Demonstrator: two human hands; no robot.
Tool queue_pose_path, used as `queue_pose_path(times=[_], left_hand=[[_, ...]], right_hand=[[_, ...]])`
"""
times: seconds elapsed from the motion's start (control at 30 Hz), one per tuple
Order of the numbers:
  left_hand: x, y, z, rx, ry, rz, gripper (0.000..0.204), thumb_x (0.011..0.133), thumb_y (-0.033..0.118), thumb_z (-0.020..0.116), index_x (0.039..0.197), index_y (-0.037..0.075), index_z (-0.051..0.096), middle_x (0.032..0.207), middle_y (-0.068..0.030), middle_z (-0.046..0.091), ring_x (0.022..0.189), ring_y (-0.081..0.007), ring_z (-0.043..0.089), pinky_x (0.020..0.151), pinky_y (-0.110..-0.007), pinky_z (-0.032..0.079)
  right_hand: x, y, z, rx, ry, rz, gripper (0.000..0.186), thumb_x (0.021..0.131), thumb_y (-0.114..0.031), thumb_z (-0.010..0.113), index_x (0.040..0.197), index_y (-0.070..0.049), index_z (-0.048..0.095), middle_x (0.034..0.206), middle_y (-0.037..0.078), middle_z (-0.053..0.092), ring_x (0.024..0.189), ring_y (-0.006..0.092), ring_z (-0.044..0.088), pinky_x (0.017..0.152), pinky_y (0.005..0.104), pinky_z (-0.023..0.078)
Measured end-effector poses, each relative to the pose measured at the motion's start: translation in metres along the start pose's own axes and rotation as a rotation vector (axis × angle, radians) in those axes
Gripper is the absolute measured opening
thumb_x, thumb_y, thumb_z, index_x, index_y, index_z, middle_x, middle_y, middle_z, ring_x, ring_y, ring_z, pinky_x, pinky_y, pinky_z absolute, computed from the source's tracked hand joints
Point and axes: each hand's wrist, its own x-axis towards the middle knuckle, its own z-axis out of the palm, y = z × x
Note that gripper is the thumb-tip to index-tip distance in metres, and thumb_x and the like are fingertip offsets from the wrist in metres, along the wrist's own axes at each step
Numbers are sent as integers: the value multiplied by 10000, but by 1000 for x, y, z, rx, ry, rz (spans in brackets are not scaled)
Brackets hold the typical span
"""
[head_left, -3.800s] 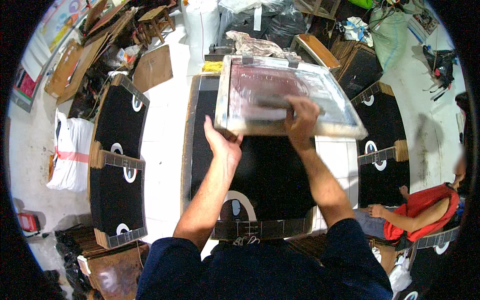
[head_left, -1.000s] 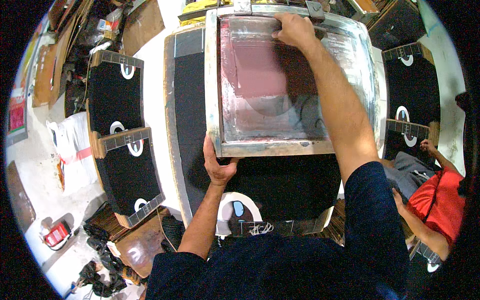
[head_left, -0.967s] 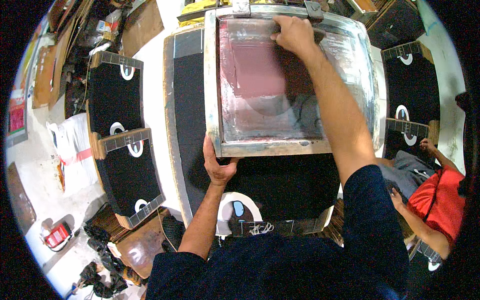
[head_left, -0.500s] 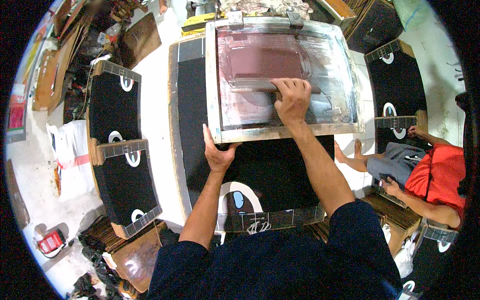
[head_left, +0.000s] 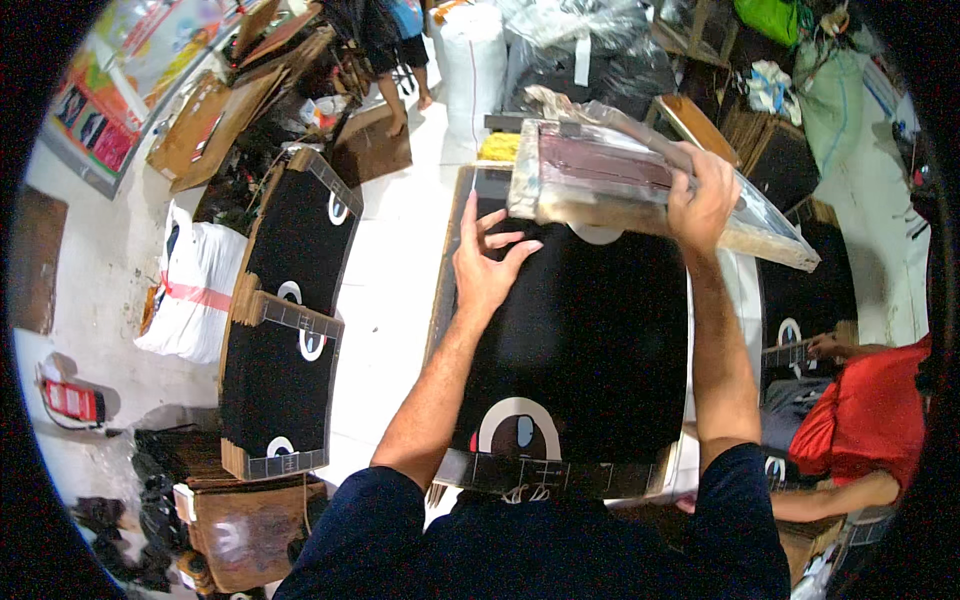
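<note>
My left hand [head_left: 488, 258] is open, fingers spread, over the upper left part of a black sheet [head_left: 580, 320] on a board, just below the screen frame's left corner. The sheet shows a white ring around a blue oval [head_left: 524, 430] near its bottom edge, and another ring partly behind the frame. The pale-edged screen frame [head_left: 600, 170] has maroon ink on its mesh and is tilted up at the far end of the board. My right hand [head_left: 700, 195] grips a grey-brown squeegee [head_left: 648, 138] above the frame's right part.
Similar printed black boards stand in rows left [head_left: 285, 380] and right [head_left: 805, 290]. A co-worker in red [head_left: 865, 410] is at the right; another person's legs [head_left: 398, 70] show at the back. White sacks [head_left: 468, 75], leaning cardboard [head_left: 210, 125] and a brown box [head_left: 240, 540] surround them.
The screen frame has tipped up and back, exposing more of the sheet. My left hand has left its edge and spread open; my right hand has risen rightward with the squeegee.
</note>
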Motion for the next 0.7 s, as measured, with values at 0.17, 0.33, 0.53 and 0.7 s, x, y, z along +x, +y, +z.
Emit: queue_pose_path(times=[0.17, 0.33, 0.53, 0.7], left_hand=[[-68, -136, -121, 88, 269, -409, 939, 842, 231, 886, 1558, -39, 342, 1261, -231, 653, 1012, -245, 694, 858, -380, 581], [-287, -250, -252, 303, 243, -910, 367, 993, 241, 708, 1228, -28, 626, 884, -92, 661, 652, -138, 585, 550, -295, 489], [-494, -252, -266, 348, -109, -1255, 301, 932, 322, 718, 1063, 61, 790, 724, -116, 686, 607, -239, 627, 572, -402, 520], [-549, -237, -235, 330, -102, -1063, 337, 924, 370, 710, 1099, 94, 791, 773, -156, 703, 671, -287, 660, 631, -450, 536]], right_hand=[[76, 6, 10, -91, -68, 48, 351, 853, -126, 727, 1202, -156, 708, 1162, 48, 713, 1098, 301, 614, 982, 473, 424], [122, 18, 24, -162, -108, 60, 354, 885, -247, 744, 1226, -155, 713, 1178, 68, 725, 1105, 321, 628, 974, 483, 448], [159, 33, 32, -185, -194, 94, 389, 919, -324, 732, 1278, -176, 700, 1187, 76, 730, 1156, 322, 628, 1000, 499, 451], [179, 44, 34, -243, -181, 169, 384, 912, -357, 730, 1266, -210, 705, 1090, 135, 763, 1004, 348, 723, 869, 486, 549]])
